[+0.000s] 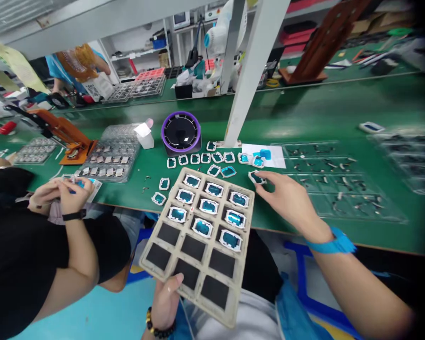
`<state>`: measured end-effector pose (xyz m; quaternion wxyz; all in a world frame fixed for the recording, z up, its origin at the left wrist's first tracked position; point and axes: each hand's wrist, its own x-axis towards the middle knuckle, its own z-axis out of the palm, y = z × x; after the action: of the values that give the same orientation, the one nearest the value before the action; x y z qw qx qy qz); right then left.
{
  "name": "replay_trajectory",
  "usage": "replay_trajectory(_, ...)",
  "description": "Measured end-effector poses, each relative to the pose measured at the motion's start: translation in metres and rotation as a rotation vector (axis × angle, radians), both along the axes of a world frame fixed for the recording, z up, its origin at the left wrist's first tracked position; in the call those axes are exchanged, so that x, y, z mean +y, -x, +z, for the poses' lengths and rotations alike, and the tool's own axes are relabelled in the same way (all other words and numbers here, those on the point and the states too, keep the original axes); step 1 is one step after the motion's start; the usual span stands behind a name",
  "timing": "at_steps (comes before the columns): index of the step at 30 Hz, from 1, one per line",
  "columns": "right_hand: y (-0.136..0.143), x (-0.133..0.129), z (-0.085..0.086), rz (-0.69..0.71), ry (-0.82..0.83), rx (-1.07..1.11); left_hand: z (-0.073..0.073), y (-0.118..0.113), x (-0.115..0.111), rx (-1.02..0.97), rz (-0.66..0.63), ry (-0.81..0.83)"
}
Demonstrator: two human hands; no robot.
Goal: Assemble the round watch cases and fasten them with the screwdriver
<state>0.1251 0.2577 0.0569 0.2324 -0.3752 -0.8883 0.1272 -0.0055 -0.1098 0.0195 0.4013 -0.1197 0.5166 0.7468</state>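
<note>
My left hand (167, 300) grips the near end of a beige compartment tray (206, 251), its thumb lying over the rim and the rest of the fingers hidden underneath. White-rimmed frames with blue-green middles (208, 206) fill the far rows of compartments; the near ones show bare black pads. Right of the tray, my right hand (281, 192) pinches a small white-rimmed frame (257, 178) between thumb and fingers, just above or at the green bench. More such frames (206, 158) lie loose on the bench beyond the tray, two of them beside blue pieces on white paper (279, 156).
A purple-rimmed round device (181, 133) stands behind the loose frames, near a white metal post (250, 75). Clear trays of small parts (340, 182) lie to the right. At left, a co-worker's hands (69, 193) work beside another clear tray (115, 151) and an orange stand (62, 134).
</note>
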Motion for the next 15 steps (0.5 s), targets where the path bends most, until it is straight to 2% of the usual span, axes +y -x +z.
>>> replay_trajectory(2,-0.006,-0.025,0.014,0.162,0.058,0.171,-0.006,-0.01,0.003,0.013,0.023,0.012)
replay_trajectory(4,-0.008,-0.064,0.029,0.45,0.107,0.251,-0.006,-0.013,0.008,0.03,0.024,0.021)
replay_trajectory(6,-0.003,-0.107,0.04,0.744,0.132,0.204,-0.005,-0.014,0.01,0.044,-0.002,0.018)
replay_trajectory(8,0.008,-0.136,0.044,0.89,0.145,0.139,-0.005,-0.013,0.006,0.041,-0.026,0.006)
replay_trajectory(9,0.015,-0.139,0.044,0.941,0.157,0.121,-0.007,-0.011,0.002,0.029,-0.041,0.001)
replay_trajectory(10,0.021,-0.135,0.041,0.952,0.172,0.127,-0.01,-0.008,-0.004,0.011,-0.053,0.001)
replay_trajectory(12,0.028,-0.103,0.034,0.867,0.204,0.187,-0.02,0.0,-0.016,-0.02,-0.059,0.014)
replay_trajectory(15,0.026,-0.033,0.02,0.574,0.185,0.27,-0.025,0.005,-0.031,-0.018,-0.04,-0.003)
